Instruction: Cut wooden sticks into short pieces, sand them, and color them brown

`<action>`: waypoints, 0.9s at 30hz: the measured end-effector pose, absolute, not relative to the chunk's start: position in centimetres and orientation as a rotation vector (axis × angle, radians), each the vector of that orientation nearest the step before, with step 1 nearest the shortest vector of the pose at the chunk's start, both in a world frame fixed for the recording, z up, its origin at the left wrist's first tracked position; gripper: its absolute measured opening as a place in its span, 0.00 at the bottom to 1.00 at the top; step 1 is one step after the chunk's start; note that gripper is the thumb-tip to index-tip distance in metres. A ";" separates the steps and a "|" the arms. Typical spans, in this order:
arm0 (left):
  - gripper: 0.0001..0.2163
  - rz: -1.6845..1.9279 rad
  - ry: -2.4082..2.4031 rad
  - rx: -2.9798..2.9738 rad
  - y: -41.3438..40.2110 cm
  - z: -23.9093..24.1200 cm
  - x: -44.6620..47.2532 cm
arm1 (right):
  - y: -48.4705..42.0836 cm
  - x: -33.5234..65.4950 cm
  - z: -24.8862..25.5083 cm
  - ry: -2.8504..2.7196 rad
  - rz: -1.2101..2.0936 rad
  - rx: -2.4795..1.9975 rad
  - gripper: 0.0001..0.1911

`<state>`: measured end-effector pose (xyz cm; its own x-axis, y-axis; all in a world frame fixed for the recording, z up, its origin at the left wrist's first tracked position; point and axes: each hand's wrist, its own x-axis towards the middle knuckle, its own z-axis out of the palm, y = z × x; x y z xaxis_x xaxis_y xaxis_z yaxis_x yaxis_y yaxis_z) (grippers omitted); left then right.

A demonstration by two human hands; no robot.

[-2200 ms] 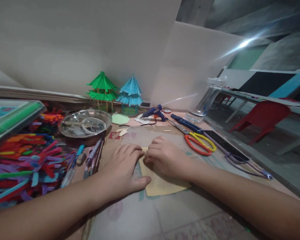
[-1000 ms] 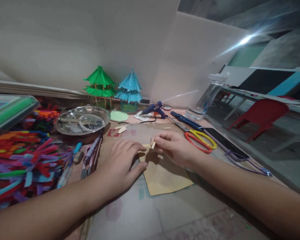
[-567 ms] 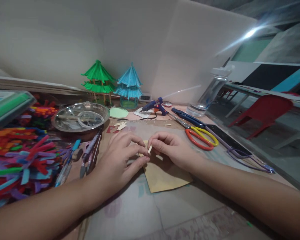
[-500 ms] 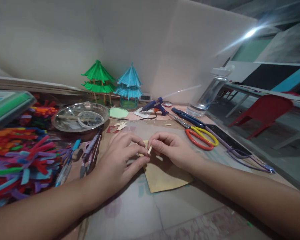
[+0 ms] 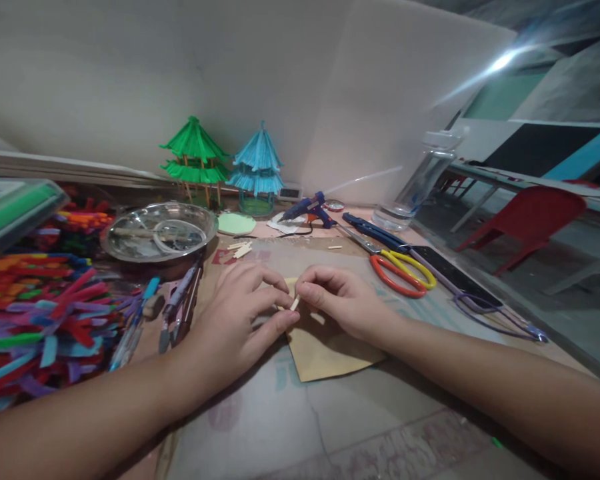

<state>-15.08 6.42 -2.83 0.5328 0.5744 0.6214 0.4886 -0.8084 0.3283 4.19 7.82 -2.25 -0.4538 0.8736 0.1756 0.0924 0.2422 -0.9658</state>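
Note:
A short pale wooden stick (image 5: 295, 304) is pinched in the fingertips of my right hand (image 5: 337, 297), tilted over a tan sheet of paper that may be sandpaper. My left hand (image 5: 253, 303) is curled beside it, thumb and fingertips closing around the stick's lower end. Under both hands lies the tan sheet (image 5: 330, 353), flat on the table covering. Beyond my left hand several similar cut sticks (image 5: 241, 249) lie in a small heap, and one more stick (image 5: 335, 247) rests alone farther right.
Green (image 5: 195, 150) and blue (image 5: 260, 160) pagoda models stand at the back, near a glue gun (image 5: 313, 208). Scissors (image 5: 403, 270), a cutter (image 5: 375, 232), a phone (image 5: 445, 273) and a bottle (image 5: 410, 183) sit right. Left are a metal plate (image 5: 123, 250), pens (image 5: 180, 303) and pipe cleaners (image 5: 50, 327).
The stick has tipped and slid slightly down-left between my fingertips. Both hands stay in nearly the same place; the view has shifted very slightly.

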 end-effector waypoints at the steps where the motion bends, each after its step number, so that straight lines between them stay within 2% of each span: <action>1: 0.07 1.129 0.915 2.642 6.4 -2.8 -15.1 | 7.8 4.2 -2.2 -1.748 1.287 -0.897 0.16; 11: 0.11 1.037 0.884 2.633 6.2 -2.5 -15.0 | 7.3 3.6 -2.1 -1.511 1.474 -0.863 0.18; 23: 0.08 1.023 0.843 2.675 6.2 -2.6 -15.0 | 7.0 4.0 -1.1 -1.788 1.077 -0.885 0.04; 27: 0.08 1.039 0.832 2.715 6.3 -2.6 -14.9 | 7.0 3.9 -1.4 -1.761 1.133 -0.826 0.05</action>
